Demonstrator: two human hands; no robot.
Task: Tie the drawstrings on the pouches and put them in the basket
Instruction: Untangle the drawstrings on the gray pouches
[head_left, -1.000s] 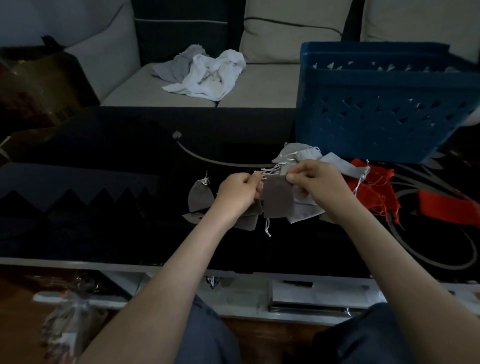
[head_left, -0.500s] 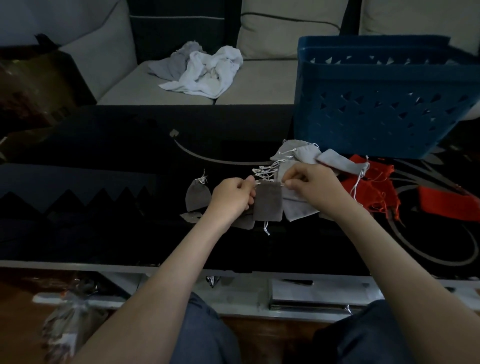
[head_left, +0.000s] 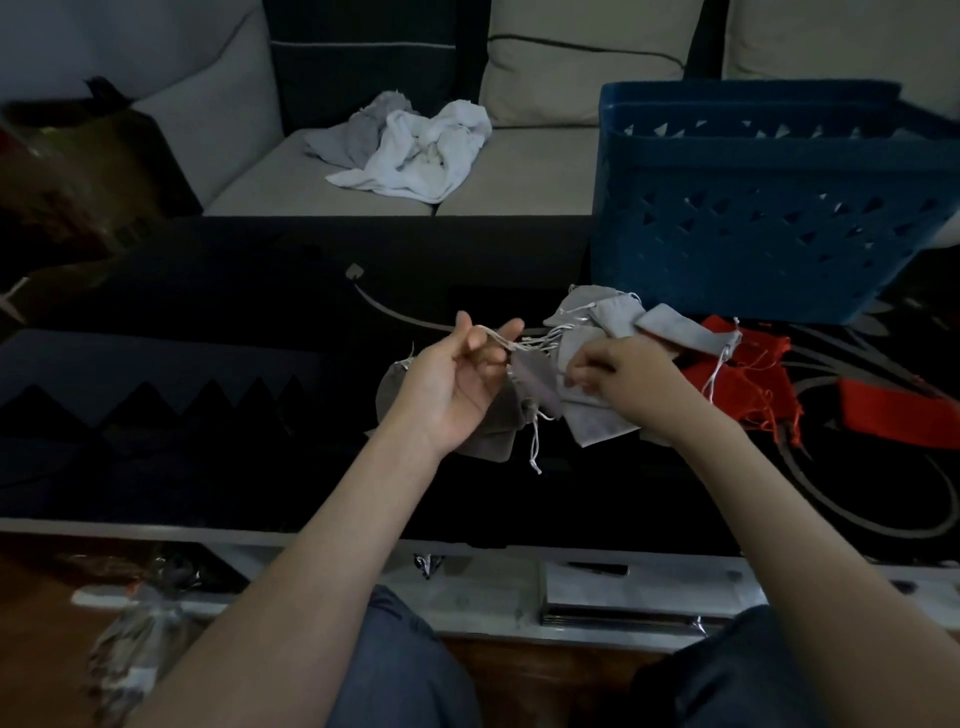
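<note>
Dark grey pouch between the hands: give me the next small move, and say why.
Probably draw the white drawstring leftward with the left hand to tighten it, while the right hand holds the small dark grey fabric pouch steady. The cord lies looped over the left fingers, running to the pouch's mouth, and no finished knot shows.

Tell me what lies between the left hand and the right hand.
In the head view, a grey pouch hangs between the left hand and right hand, its white drawstring stretched across to the left hand.
</note>
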